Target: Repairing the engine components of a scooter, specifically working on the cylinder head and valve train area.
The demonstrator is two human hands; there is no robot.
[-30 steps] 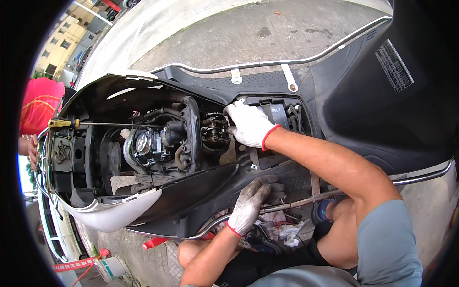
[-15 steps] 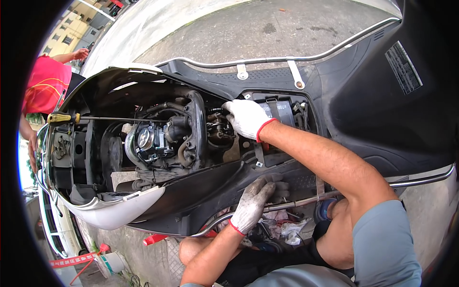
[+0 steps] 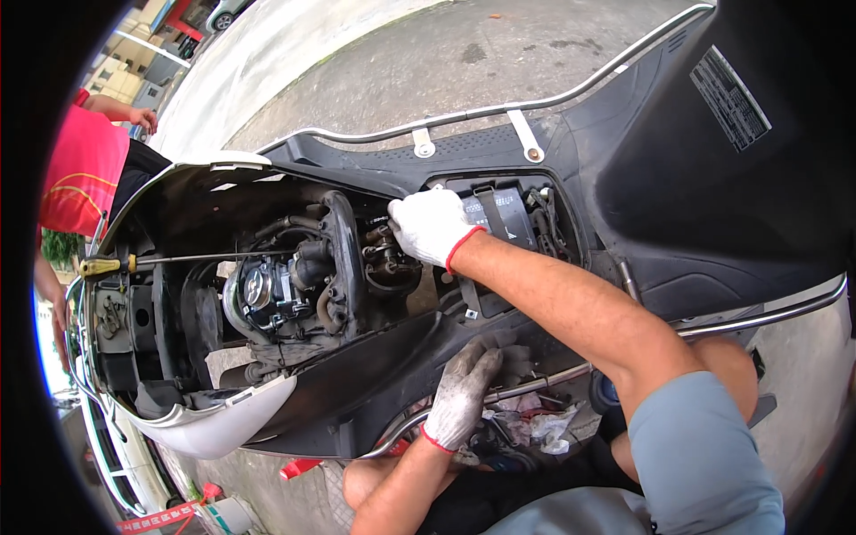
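Observation:
A scooter's bodywork lies open, showing its engine. My right hand (image 3: 432, 227), in a white knit glove with a red cuff, reaches to the exposed cylinder head (image 3: 388, 259). Its fingers are bent together at the head's far side; whatever they hold is hidden. My left hand (image 3: 464, 390) wears a similar, dirtier glove and rests on the near side of the black footboard (image 3: 526, 352), fingers stretched out. Left of the frame tube (image 3: 343, 259) sits a carburetor (image 3: 260, 287). A dark battery (image 3: 501, 216) with a strap lies in the floor compartment beside my right wrist.
A yellow-handled screwdriver (image 3: 107, 266) lies across the opened rear. A person in a pink shirt (image 3: 85, 160) stands at the far left, one hand at the scooter's rear rail. Below the metal side rail (image 3: 535, 382) are rags and tools on the ground. A white bucket (image 3: 227, 515) stands lower left.
The view has shifted, so the scooter's front and floor appear farther left. My right hand stays at the cylinder head, and my left hand remains on the footboard.

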